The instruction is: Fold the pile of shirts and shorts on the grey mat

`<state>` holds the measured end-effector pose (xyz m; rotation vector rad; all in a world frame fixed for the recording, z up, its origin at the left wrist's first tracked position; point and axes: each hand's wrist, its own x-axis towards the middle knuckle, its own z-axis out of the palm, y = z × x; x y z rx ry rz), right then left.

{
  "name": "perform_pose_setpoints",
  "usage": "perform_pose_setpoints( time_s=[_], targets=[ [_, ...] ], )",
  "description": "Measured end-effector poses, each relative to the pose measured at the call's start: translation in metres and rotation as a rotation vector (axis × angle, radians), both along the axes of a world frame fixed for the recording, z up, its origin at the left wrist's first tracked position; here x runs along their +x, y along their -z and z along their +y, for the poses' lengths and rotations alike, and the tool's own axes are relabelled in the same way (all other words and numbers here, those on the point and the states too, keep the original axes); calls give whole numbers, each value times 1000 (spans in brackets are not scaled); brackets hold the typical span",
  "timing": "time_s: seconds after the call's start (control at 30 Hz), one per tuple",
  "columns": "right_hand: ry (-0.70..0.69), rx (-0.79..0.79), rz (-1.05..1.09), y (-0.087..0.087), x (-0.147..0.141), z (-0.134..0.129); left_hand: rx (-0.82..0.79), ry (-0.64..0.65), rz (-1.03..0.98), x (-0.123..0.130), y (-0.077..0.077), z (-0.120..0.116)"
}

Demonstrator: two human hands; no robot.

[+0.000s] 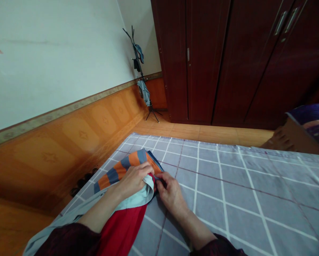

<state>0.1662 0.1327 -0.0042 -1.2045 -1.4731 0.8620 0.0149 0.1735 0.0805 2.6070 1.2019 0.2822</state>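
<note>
A soft heap of clothes lies on a grey bedsheet checked with thin white lines: a pale garment with a rounded fold, smooth red cloth beside it, and orange-and-grey striped cloth beyond. The left hand curls its fingers on the heap's far end; the right hand pinches its right edge, which layer I cannot tell. The rest trails near left, under the left forearm.

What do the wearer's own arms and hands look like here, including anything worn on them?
Both the left hand and the right hand are bare, without gloves. The left sleeve and right sleeve are dark maroon-to-black fabric with a faint mottled reddish pattern, leaving the forearms uncovered. No watch or bracelet shows on either wrist.
</note>
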Motion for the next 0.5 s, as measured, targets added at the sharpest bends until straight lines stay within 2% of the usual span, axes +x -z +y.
perform_pose_setpoints(
  time_s=[0.13,0.33,0.5],
  targets=[
    [42,-60,55,3,1,2,61,-41,30,-6,1,-3],
    [16,-78,115,0,0,1,93,38,120,-3,15,-5],
    [-8,-53,-47,-6,1,-2,143,-12,-91,-5,15,-9]
  ],
)
